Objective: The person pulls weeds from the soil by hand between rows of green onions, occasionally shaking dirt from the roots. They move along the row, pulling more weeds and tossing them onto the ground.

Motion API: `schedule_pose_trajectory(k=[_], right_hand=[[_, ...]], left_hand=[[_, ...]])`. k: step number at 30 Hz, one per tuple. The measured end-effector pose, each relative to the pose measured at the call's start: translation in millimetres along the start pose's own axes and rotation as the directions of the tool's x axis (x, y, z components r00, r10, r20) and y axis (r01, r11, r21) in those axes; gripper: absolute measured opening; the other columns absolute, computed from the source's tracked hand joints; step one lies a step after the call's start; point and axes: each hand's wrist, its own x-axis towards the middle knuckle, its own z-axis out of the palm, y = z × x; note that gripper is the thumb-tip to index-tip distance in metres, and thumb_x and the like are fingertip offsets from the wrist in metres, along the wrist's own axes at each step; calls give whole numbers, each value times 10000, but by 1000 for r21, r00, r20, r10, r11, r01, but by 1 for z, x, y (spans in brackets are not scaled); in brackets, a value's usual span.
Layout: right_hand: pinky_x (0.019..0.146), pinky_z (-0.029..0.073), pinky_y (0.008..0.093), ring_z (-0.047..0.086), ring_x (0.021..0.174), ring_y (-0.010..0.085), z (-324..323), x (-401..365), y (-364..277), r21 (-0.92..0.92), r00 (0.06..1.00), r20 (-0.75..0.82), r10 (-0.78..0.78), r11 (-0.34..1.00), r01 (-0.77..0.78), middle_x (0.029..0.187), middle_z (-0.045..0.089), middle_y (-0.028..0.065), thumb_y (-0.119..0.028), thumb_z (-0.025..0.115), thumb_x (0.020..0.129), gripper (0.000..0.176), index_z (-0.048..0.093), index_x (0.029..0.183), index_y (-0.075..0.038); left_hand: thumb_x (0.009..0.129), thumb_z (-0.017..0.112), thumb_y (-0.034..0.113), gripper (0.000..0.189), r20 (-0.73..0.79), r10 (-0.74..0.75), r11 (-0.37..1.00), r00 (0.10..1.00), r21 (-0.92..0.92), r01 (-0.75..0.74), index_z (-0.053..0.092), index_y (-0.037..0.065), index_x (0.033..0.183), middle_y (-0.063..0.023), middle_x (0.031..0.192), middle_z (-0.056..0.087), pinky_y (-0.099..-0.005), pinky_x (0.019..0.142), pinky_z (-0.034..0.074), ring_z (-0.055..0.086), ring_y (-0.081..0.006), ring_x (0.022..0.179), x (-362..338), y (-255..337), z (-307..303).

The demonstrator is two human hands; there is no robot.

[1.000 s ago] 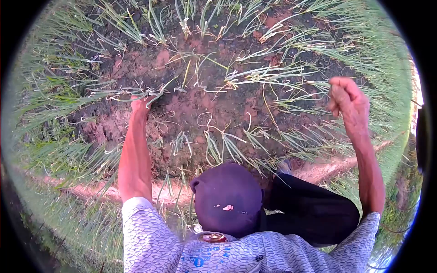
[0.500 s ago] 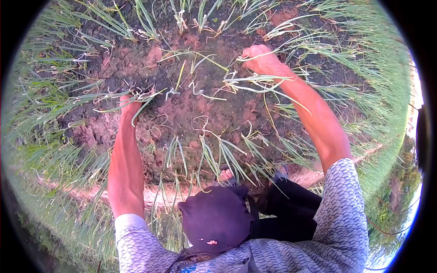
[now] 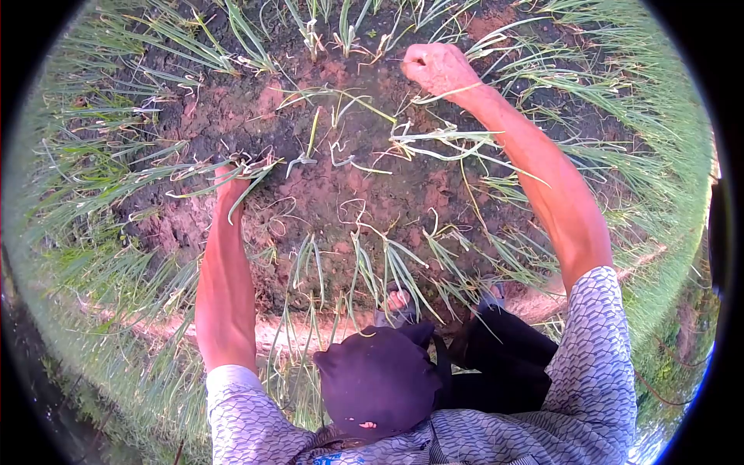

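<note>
My left hand reaches out over the reddish-brown soil bed and is closed on a bunch of thin green shoots that fan out on both sides of it. My right hand is stretched farther out, curled into a fist just above the soil, beside a small clump of green plants. A pale blade lies across its wrist. Whether anything sits inside the fist is hidden.
Rows of long-leaved green plants ring the bare soil on all sides, with loose pulled stalks lying on it. My dark cap, patterned shirt, dark trousers and a foot fill the lower view.
My right hand swung from high on the right down and leftward to the far plants, then a little farther out. My left hand stayed on its bunch of shoots.
</note>
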Motion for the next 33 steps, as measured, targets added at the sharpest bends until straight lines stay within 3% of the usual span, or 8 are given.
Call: schedule_pose_trajectory(k=[4, 13, 16, 20, 25, 26, 32, 33], right_hand=[[628, 519, 446, 651, 702, 361, 16, 11, -51, -142, 935, 354, 9, 989, 44, 704, 631, 209, -143, 592, 797, 125, 610, 828, -24], [752, 567, 480, 682, 841, 420, 74, -1, -52, -313, 952, 306, 6, 945, 95, 862, 669, 269, -71, 537, 847, 183, 573, 977, 53], [763, 558, 492, 675, 842, 439, 59, 4, -38, -281, 957, 143, 252, 938, -205, 876, 666, 285, -78, 557, 826, 186, 580, 963, 45], [639, 517, 477, 653, 716, 422, 47, 15, 20, 31, 956, -190, 224, 974, -222, 786, 664, 231, -85, 587, 792, 143, 637, 909, -19], [640, 526, 413, 637, 679, 376, 52, 67, 36, 597, 955, -113, 273, 787, -154, 699, 617, 151, -83, 604, 839, 219, 650, 1051, -56], [663, 528, 417, 635, 710, 380, 54, 74, 30, 3, 956, -293, -23, 1000, 25, 719, 613, 148, -98, 624, 840, 239, 642, 1075, -62], [765, 545, 447, 651, 876, 379, 52, 98, 20, -308, 994, 94, -46, 948, 73, 897, 622, 218, -121, 637, 818, 170, 634, 967, -41], [760, 555, 450, 662, 844, 383, 55, 101, 17, -373, 991, 130, -28, 925, 75, 892, 631, 222, -103, 599, 832, 151, 635, 955, -24]], left_hand=[[886, 591, 239, 290, 7, -9, 1000, 1000, -27, 10, 586, 26, 1083, -164, 1048, 641, -524, 819, 518, 624, -334, 940, 3, -2, -5], [891, 580, 219, 292, 10, -42, 991, 999, -127, 43, 566, 20, 1104, -169, 1064, 628, -548, 832, 518, 614, -338, 945, -1, -10, -13], [892, 576, 212, 294, 3, -55, 985, 998, -163, 55, 559, 17, 1111, -170, 1070, 624, -556, 837, 518, 611, -339, 947, 0, -14, -20], [894, 572, 203, 296, 2, -79, 976, 997, -204, 78, 550, 14, 1121, -172, 1077, 618, -567, 843, 518, 606, -341, 949, 3, -21, -25], [897, 566, 191, 299, 6, -96, 962, 995, -255, 94, 538, 11, 1133, -175, 1086, 611, -581, 851, 517, 600, -343, 952, 10, -24, -31], [897, 565, 189, 299, 8, -101, 959, 995, -266, 99, 536, 10, 1135, -176, 1088, 610, -584, 852, 517, 599, -343, 953, 11, -23, -33], [910, 522, 160, 290, 13, -201, 856, 980, -484, 182, 519, 3, 1154, -185, 1094, 602, -627, 858, 510, 591, -358, 964, 14, -27, -37], [928, 441, 194, 326, -57, -113, 959, 992, -268, 94, 505, -3, 1180, -193, 1151, 575, -719, 864, 462, 568, -402, 1016, 11, -24, -28]])
